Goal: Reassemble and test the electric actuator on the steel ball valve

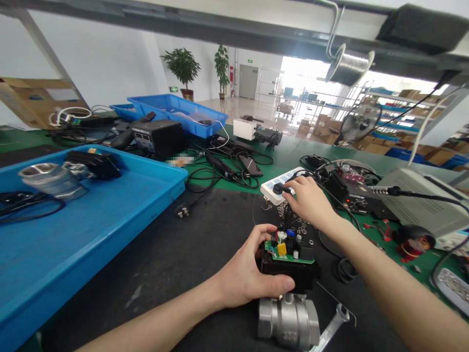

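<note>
Right fingers [296, 186] stretch forward, pinching a black plug [279, 189].

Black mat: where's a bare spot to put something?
The black mat has bare room between the blue plastic tray and the left hand, this side of the black metal-pinned plug. It's crowded around the right hand: white rectangular power strip, scattered silver metal rings.

Green circuit board [289, 258], black housing [301, 278], silvery valve [289, 320], white power strip [284, 179], blue tray [110, 244]
</note>
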Demonstrator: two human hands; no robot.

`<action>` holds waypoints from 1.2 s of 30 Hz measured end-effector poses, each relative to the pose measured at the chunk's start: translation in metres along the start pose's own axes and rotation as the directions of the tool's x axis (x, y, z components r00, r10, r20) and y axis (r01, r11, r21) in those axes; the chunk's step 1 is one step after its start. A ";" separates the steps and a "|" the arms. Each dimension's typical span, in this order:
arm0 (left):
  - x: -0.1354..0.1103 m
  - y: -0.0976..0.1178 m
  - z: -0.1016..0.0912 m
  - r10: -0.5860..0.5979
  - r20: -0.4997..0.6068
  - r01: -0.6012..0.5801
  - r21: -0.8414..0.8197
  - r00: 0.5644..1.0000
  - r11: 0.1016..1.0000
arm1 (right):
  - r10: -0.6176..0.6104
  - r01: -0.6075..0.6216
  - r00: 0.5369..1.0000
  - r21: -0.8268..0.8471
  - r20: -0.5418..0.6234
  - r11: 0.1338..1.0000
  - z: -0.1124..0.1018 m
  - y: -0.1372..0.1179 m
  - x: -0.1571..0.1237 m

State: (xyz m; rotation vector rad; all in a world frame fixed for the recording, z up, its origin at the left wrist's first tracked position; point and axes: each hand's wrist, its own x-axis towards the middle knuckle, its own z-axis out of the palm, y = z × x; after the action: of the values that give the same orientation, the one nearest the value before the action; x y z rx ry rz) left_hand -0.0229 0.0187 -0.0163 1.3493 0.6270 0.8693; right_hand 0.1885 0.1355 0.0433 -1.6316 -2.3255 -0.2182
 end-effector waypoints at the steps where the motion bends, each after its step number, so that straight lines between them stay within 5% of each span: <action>1: 0.000 0.000 0.000 0.000 0.002 0.000 -0.011 1.000 1.000 | -0.033 0.034 0.999 -0.045 0.035 0.998 0.002 -0.001 0.012; 6: -0.001 0.000 -0.002 -0.012 0.015 0.013 -0.039 1.000 0.999 | -0.091 0.136 0.962 -0.165 0.257 0.977 0.018 0.001 0.053; 13: -0.001 -0.005 -0.005 -0.030 -0.031 0.032 0.059 0.999 0.998 | -0.038 0.149 0.880 -0.200 0.474 0.968 0.030 0.005 0.076; 30: -0.001 -0.006 -0.007 -0.040 -0.035 0.043 0.072 0.999 0.996 | -0.009 0.093 0.569 -0.054 0.822 0.994 -0.006 -0.004 0.127; 34: -0.001 -0.006 -0.007 -0.032 -0.020 0.033 0.049 0.999 0.998 | 0.008 0.070 0.586 -0.060 0.810 0.996 -0.009 -0.006 0.130; 36: -0.001 -0.006 -0.007 -0.029 -0.017 0.030 0.047 0.999 0.998 | 0.013 0.071 0.676 -0.082 0.736 0.994 -0.009 -0.009 0.127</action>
State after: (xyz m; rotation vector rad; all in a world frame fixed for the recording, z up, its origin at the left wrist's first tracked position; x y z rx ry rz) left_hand -0.0286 0.0218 -0.0234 1.3732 0.6819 0.8469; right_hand 0.1413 0.2432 0.0931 -1.9994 -2.9515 0.4201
